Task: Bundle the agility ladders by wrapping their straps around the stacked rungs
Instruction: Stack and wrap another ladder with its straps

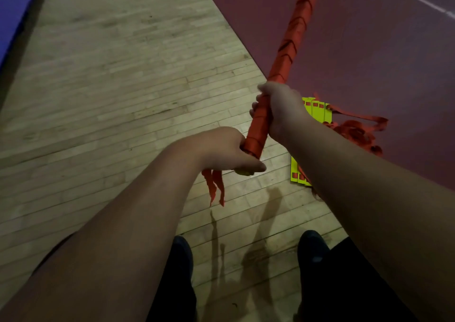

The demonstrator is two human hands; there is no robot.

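A long bundle of stacked rungs [290, 33], wound all along in orange strap, slants from the middle of the view up to the top right. My left hand [226, 149] grips its near end, where a bit of yellow rung shows and two loose orange strap ends [215, 186] hang down. My right hand [278, 107] grips the bundle a little farther up. On the floor behind my right arm lies a second ladder: stacked yellow rungs [317, 111] with a heap of loose orange strap [354, 132].
I stand on a pale wooden floor [123, 87]; my two dark shoes [312, 247] show at the bottom. A dark red mat [369, 50] covers the floor to the right. A blue surface [14, 6] runs along the far left edge.
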